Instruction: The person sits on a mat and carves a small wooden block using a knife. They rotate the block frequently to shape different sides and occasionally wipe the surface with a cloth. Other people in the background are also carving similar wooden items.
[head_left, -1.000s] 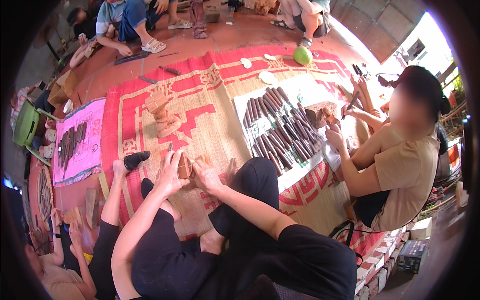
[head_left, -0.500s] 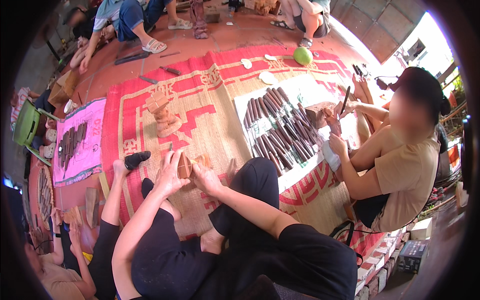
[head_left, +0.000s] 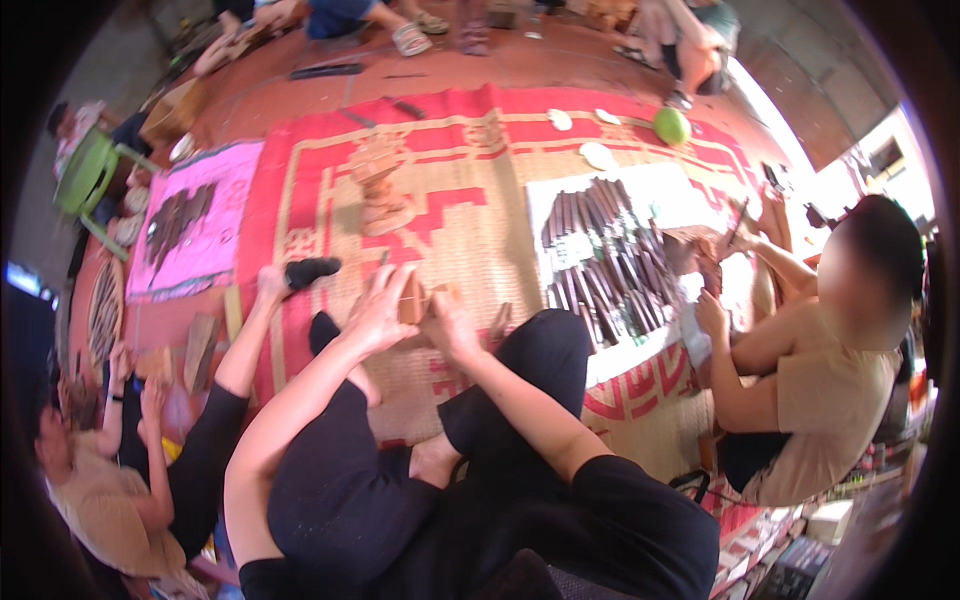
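One wooden block [head_left: 411, 300] sits between two hands above one red-and-tan mat [head_left: 462, 243]: the left hand [head_left: 377, 313] holds the block's left side with fingers partly bent, while the right hand [head_left: 450, 328] is curled at its right, too blurred to tell whether it grips. Ahead stands one wooden carving [head_left: 381, 200]. Near the mat's far edge lie three white pieces [head_left: 598, 156], one green fruit [head_left: 671, 125] and two tools [head_left: 405, 107]. One white sheet [head_left: 665, 183] bears dark-handled tools [head_left: 605, 265], too crowded to count; one pink cloth [head_left: 228, 240] bears another cluster [head_left: 178, 222].
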